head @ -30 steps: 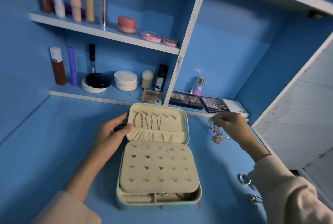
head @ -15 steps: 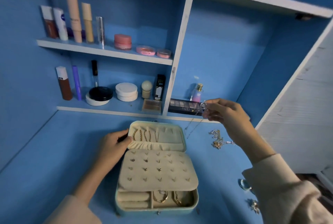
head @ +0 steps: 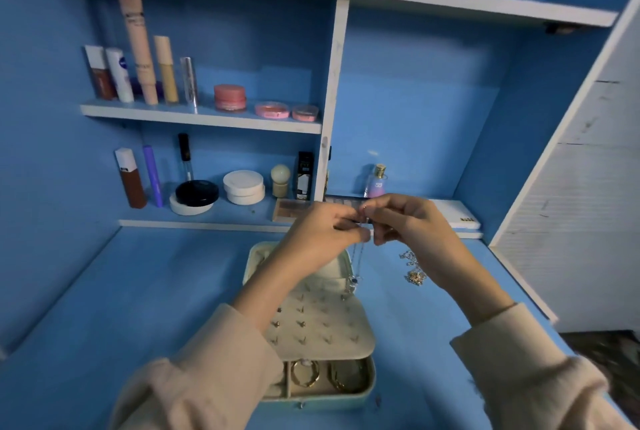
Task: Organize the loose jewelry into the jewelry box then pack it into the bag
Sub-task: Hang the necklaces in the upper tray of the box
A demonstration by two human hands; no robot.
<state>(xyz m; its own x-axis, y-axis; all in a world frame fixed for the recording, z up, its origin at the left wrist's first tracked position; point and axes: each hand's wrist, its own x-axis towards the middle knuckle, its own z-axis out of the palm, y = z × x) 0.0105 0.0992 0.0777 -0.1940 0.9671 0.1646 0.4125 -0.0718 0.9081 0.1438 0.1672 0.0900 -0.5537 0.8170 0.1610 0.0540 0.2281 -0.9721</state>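
A mint jewelry box [head: 367, 391] lies open on the blue desk, its cream earring panel [head: 322, 325] studded with several small earrings and gold hoops [head: 304, 374] in the front compartments. Above the box's lid, my left hand [head: 318, 235] and my right hand [head: 408, 222] meet and both pinch a thin silver necklace [head: 358, 260]. Its chain hangs down to a small blue pendant [head: 354, 280] just over the box. A loose heap of chains [head: 414, 270] lies on the desk to the right of the box, partly behind my right wrist.
Shelves behind the desk carry cosmetics: tubes [head: 138, 49], pink jars [head: 230, 97], compacts [head: 197, 192], a perfume bottle [head: 375, 180] and flat palettes [head: 457, 218]. A white cupboard side [head: 571, 222] bounds the desk on the right. No bag is in view.
My left hand left the box lid and rose to meet my right hand. The right hand lifted a necklace off the loose heap, and both hands now hold it above the box.
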